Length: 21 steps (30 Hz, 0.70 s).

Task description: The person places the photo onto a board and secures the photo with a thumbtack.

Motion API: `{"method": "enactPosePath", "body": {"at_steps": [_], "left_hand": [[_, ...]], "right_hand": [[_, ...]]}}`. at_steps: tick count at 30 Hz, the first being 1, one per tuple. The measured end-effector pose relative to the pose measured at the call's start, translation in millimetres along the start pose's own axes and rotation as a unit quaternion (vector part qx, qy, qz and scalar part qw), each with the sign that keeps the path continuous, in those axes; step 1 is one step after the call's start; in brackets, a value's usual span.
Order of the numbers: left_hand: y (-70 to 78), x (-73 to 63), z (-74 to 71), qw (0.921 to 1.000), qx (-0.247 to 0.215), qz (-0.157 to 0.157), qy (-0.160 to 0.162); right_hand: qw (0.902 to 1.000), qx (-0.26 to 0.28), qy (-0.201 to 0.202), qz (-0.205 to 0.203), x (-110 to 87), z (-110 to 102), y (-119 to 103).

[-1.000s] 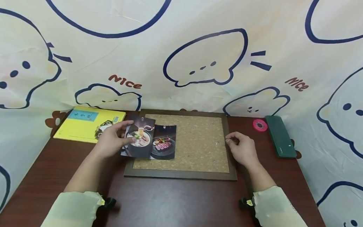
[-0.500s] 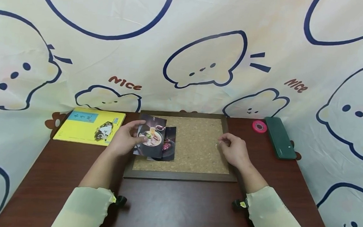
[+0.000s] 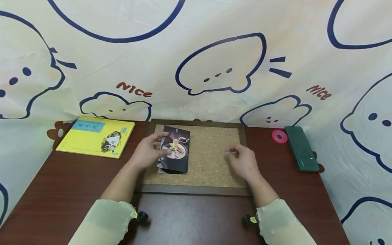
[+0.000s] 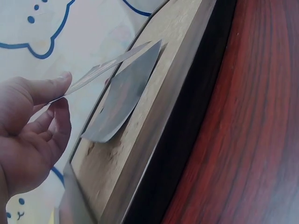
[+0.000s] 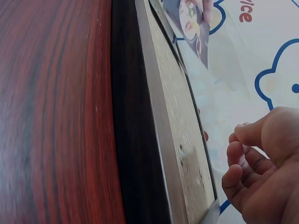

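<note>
My left hand [image 3: 147, 150] pinches the left edge of a photo print [image 3: 180, 138] showing a bowl of noodles. This print is held tilted over a second dark photo [image 4: 126, 93], whose bent sheet lies on the framed cork board [image 3: 213, 169]. In the head view the upper print hides most of the lower one. My right hand [image 3: 242, 161] hovers over the right part of the cork, thumb and forefinger tips together and the other fingers curled. I cannot tell whether something tiny is between those tips. A small clear pin [image 5: 181, 151] shows on the cork below that hand.
Left of the board lies a yellow book [image 3: 94, 136]. A pink roll of tape [image 3: 279, 136] and a dark green case [image 3: 301, 149] lie at the back right. A patterned cloth [image 3: 200, 54] rises behind the reddish-brown table [image 3: 189, 224].
My left hand has carried the noodle photo rightward until it covers most of the other photo. My right hand has moved left from the frame's right edge to over the cork.
</note>
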<state>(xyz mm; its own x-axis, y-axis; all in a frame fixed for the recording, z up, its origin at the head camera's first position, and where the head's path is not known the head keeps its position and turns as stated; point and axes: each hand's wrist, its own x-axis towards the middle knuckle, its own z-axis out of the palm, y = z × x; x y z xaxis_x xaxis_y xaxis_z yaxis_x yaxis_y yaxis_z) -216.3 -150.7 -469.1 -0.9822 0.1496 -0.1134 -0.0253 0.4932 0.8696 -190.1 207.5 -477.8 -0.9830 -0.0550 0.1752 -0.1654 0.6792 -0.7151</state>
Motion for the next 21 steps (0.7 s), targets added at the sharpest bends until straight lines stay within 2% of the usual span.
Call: {"method": "enactPosePath", "body": {"at_steps": [14, 21], "left_hand": [[7.5, 7.1, 33.0, 0.9995, -0.022, 0.017, -0.012], [17.7, 9.8, 49.3, 0.9997, -0.001, 0.017, -0.014]], "right_hand": [[0.9995, 0.01, -0.026, 0.017, 7.5, 16, -11], [0.9993, 0.011, -0.029, 0.022, 15.3, 25, -13]]}}
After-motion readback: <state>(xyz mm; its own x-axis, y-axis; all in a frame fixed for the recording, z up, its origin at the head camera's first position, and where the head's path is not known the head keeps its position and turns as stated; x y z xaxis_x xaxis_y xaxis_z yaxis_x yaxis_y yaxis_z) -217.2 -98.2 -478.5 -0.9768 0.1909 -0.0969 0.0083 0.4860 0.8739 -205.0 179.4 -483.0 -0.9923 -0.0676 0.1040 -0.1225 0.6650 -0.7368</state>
